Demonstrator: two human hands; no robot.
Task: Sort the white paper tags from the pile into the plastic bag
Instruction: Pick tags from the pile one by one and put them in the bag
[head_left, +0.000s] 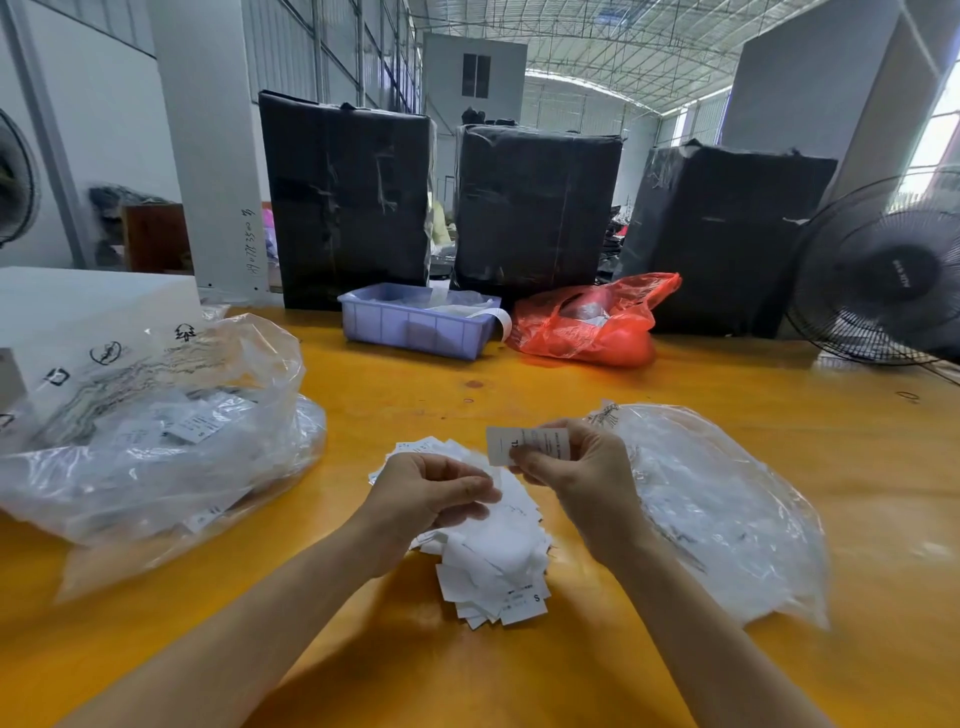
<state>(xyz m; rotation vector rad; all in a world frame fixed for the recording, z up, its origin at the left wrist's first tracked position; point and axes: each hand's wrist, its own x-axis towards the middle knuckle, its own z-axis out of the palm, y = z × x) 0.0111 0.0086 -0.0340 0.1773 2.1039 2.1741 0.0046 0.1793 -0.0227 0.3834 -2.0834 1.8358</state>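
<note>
**Operator:** Yellow tabletop (597, 649) under me, with black wrapped bales, a blue crate (415, 327) and a red bag (592, 322) along the far edge. The pile of tags (493, 551) sits dead centre, between my forearms.

**Spotter:** What are your hands doing?

**Operator:** My right hand (576, 473) pinches one white tag (524, 444) between thumb and fingertips, lifted above the pile, its long side running left to right. My left hand (431, 493) is curled over the top of the pile, fingers bent onto loose tags; I can't tell whether it actually grips one.

**Spotter:** And the bag?

**Operator:** Two clear ones. The flatter plastic bag (727, 519) lies just beside my right hand, stretching away to the right and toward me. The bigger stuffed bag (156, 457) is well apart on the left. I'd judge the right one is the target, since the held tag is nearest it. Its mouth seems to be at the far end by my knuckles, though blur makes that uncertain.
</note>
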